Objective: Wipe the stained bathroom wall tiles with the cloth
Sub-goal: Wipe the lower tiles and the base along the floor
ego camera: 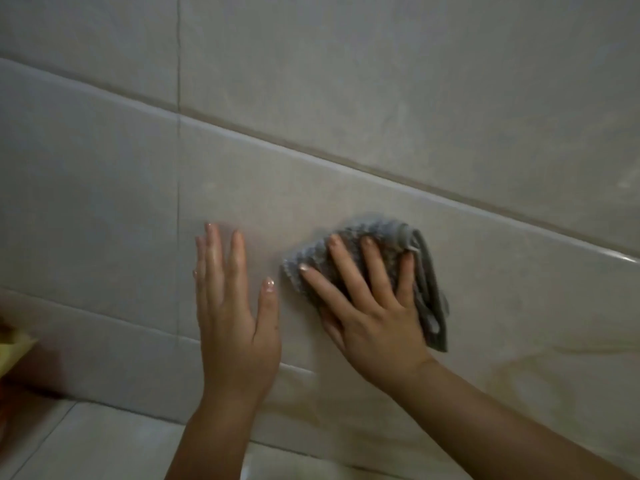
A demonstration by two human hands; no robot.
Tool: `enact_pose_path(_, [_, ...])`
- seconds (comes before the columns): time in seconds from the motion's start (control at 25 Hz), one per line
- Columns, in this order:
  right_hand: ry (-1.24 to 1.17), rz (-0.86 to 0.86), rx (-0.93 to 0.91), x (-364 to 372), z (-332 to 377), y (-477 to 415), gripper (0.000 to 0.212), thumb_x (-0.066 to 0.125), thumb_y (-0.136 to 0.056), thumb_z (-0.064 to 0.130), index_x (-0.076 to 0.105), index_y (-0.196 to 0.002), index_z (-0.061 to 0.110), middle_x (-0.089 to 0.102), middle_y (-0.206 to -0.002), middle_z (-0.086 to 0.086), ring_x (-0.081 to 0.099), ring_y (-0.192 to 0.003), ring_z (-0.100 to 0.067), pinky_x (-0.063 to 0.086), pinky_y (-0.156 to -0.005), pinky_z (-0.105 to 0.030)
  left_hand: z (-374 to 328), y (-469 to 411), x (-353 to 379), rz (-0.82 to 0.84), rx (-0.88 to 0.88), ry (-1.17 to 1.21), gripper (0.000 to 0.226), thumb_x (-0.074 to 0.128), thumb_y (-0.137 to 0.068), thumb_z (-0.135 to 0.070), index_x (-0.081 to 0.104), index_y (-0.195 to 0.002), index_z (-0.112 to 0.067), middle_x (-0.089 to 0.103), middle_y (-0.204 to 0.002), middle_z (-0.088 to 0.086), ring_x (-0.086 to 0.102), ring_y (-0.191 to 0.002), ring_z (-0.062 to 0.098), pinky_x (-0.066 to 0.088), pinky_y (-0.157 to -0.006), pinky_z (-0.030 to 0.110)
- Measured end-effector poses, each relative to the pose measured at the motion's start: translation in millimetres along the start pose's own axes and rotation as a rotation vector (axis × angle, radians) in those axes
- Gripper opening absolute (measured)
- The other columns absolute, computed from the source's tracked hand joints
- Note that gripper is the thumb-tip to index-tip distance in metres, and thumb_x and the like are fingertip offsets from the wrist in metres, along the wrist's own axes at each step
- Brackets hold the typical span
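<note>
Grey cloth [388, 258], bunched and ribbed, lies pressed flat against the wall tiles [346, 140] under the right hand [374, 306]. That hand's grip is spread: fingers fanned across the cloth, palm pushing it onto the tile, not pinching it; a folded edge hangs free past the little finger. The left hand [232, 306] lies just beside it on the same tile, bare, fingers straight and close together, thumb out, holding nothing. Whether it presses on the tile or only hovers close I cannot tell.

Wiping looks to be under way in the middle band of tiles. The patch around the hands reads as fairly even in tone, though blur and dim light make it hard to say it is clean. Below and to the right of the right wrist, the lower tile carries a yellowish stain [512, 372] in faint streaks, well apart from the cloth; that part seems still to be done. The upper tiles show faint mottling that could be pattern or dirt. A yellow object [14, 348] shows at the left edge, too cropped to identify. My judgement: partway through, with the lower right stain the clearest work left.
</note>
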State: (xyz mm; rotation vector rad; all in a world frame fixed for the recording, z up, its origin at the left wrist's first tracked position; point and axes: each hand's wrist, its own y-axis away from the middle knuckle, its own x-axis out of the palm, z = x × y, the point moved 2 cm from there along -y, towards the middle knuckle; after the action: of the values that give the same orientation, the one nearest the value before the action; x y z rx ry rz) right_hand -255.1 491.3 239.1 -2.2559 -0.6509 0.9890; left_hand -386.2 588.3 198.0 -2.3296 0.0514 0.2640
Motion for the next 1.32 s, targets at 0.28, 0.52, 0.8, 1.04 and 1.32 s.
enact_pose_path(0.28, [-0.023,-0.177,0.178,-15,-51,-11,0.054,0.05,-0.094,0.046,0.035,-0.146,0.04,0.021,-0.16,-0.004,0.008,-0.149,-0.031,0.003,-0.117,-0.059,-15,-3,3,-0.037,0.08,-0.011,0.059,0.037,-0.1,-0.028,0.022,-0.154,-0.009,0.008,-0.163,0.008,0.002,-0.153,0.025,0.007,-0.123,0.047])
enact_pose_path(0.52, [-0.004,0.053,0.071,24,-42,116,0.061,0.054,-0.087,0.043,0.034,-0.145,0.037,0.001,-0.163,0.001,0.013,-0.142,-0.032,-0.001,-0.115,-0.058,-42,10,18,0.01,0.068,-0.108,0.062,0.037,-0.099,-0.031,0.02,-0.155,-0.012,0.005,-0.163,0.004,0.0,-0.153,0.023,0.006,-0.123,0.047])
enact_pose_path(0.8, [-0.023,0.032,-0.067,-18,-163,144,0.054,0.056,-0.094,0.04,0.038,-0.145,0.038,0.024,-0.158,0.002,0.018,-0.143,-0.027,0.01,-0.116,-0.05,-106,12,51,0.016,0.126,-0.154,0.062,0.038,-0.098,-0.028,0.023,-0.154,-0.008,0.008,-0.164,0.012,0.003,-0.152,0.028,0.007,-0.122,0.049])
enact_pose_path(1.04, [-0.031,-0.172,0.415,-33,-184,104,0.056,0.051,-0.094,0.042,0.037,-0.146,0.03,0.024,-0.155,-0.013,0.009,-0.145,-0.039,0.002,-0.114,-0.062,-128,37,69,0.141,0.222,-0.161,0.063,0.037,-0.096,-0.03,0.024,-0.154,-0.009,0.007,-0.164,0.008,0.0,-0.153,0.023,0.008,-0.122,0.052])
enact_pose_path(1.32, [0.006,0.082,0.356,-10,-165,216,0.062,0.058,-0.092,0.043,0.033,-0.147,0.034,0.016,-0.159,-0.009,0.014,-0.145,-0.038,0.016,-0.113,-0.064,-129,49,77,0.195,0.242,-0.185,0.064,0.037,-0.096,-0.031,0.021,-0.155,-0.011,0.002,-0.163,0.0,-0.003,-0.152,0.017,0.002,-0.123,0.041])
